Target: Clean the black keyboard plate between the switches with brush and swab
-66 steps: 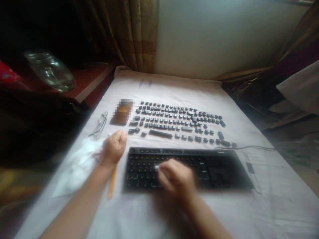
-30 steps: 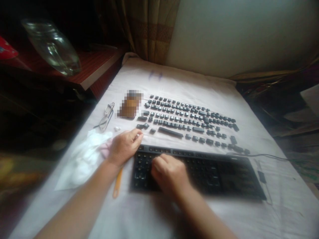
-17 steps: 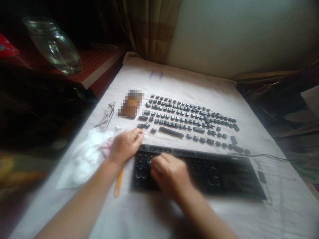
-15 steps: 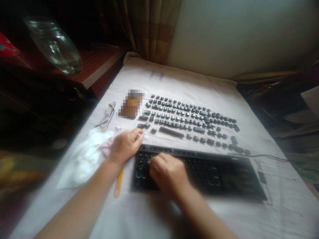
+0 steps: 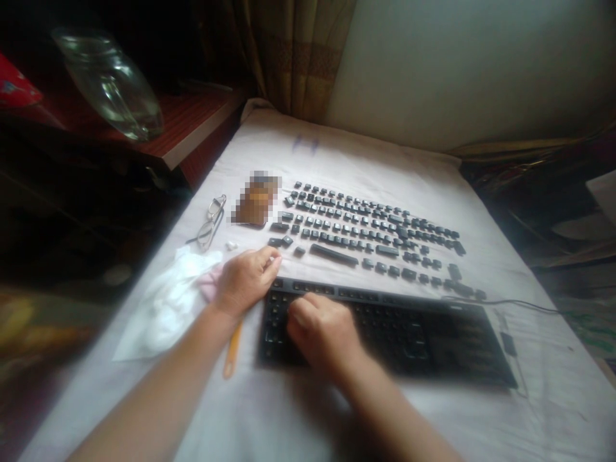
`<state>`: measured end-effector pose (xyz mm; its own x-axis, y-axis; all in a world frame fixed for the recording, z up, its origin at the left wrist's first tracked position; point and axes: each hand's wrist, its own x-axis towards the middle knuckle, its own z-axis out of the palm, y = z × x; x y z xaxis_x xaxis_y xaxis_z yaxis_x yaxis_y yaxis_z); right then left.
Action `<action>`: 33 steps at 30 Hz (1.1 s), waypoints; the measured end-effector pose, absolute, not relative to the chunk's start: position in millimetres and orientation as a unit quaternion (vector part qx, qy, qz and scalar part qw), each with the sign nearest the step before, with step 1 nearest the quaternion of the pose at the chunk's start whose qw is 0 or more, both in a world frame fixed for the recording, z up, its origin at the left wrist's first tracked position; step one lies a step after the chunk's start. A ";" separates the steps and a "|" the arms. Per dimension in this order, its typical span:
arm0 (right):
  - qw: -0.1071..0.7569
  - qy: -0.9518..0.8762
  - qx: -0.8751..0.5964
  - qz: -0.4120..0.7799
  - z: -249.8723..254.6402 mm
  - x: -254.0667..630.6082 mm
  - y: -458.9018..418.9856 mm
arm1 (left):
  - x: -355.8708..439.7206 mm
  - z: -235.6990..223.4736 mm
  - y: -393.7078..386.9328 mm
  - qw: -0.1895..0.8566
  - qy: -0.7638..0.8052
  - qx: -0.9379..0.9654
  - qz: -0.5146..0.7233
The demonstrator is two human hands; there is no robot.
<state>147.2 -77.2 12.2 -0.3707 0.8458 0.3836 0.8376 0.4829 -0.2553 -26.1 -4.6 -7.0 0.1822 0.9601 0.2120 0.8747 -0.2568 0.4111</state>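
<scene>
A black keyboard [image 5: 447,340] with its keycaps taken off lies on the pale cloth. Over its left part is my right hand [image 5: 322,324], fingers closed in a pinch pointing down among the bare key sockets; whatever they hold is hidden. My left hand [image 5: 248,276] is closed at the keyboard's upper left corner, thumb against the curled fingers, and what is in it, if anything, cannot be made out. Loose black keycaps [image 5: 353,224] lie in rows beyond the keyboard, the long space bar [image 5: 333,255] among them.
Left of the keyboard lie an orange handle [image 5: 232,353], a pink cloth [image 5: 210,282], a white plastic bag [image 5: 163,314], eyeglasses [image 5: 210,221] and a blurred-out phone-like object [image 5: 257,200]. A glass jar [image 5: 115,90] stands on the wooden shelf [image 5: 192,128]. A cable [image 5: 520,301] runs right.
The view has shifted slightly. My right hand stays over the same part of the keyboard with only a slight movement, and my left hand keeps its place.
</scene>
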 end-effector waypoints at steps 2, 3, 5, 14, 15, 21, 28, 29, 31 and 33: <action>0.228 -0.830 -0.508 0.029 13.7 149.3 -77.6 | -26.0 -6.6 -4.5 0.098 0.603 0.762 0.215; 0.228 -0.829 -0.510 0.037 14.8 150.1 -77.6 | -25.9 -6.2 -4.6 0.098 0.603 0.762 0.214; 0.238 -0.827 -0.508 0.046 17.1 149.8 -77.0 | -25.7 -5.1 -4.9 0.099 0.604 0.762 0.212; 0.252 -0.836 -0.487 0.011 12.2 128.8 -70.6 | -26.0 -5.6 -5.2 0.102 0.607 0.761 0.204; 0.247 -0.838 -0.487 0.008 11.6 127.9 -70.5 | -25.9 -5.8 -5.0 0.102 0.608 0.761 0.203; 0.224 -0.844 -0.488 0.012 10.8 126.5 -69.6 | -25.2 -5.3 -5.0 0.102 0.611 0.759 0.200; 0.238 -0.837 -0.483 0.092 19.3 136.9 -72.4 | -25.3 -6.3 -4.8 0.101 0.610 0.759 0.203; 0.254 -0.832 -0.479 0.119 21.7 141.8 -74.4 | -25.3 -6.3 -4.7 0.101 0.609 0.760 0.204; 0.294 -0.809 -0.482 0.166 25.7 152.0 -79.3 | -25.5 -6.4 -4.7 0.102 0.608 0.760 0.207; 0.318 -0.796 -0.486 0.171 27.1 159.2 -85.0 | -25.8 -6.6 -4.7 0.102 0.606 0.761 0.208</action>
<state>159.2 -85.0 27.1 -0.3250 0.8827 0.3395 0.6647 0.4686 -0.5819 -25.8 -4.7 -6.6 0.1782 0.9648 0.1932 0.8803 -0.2441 0.4068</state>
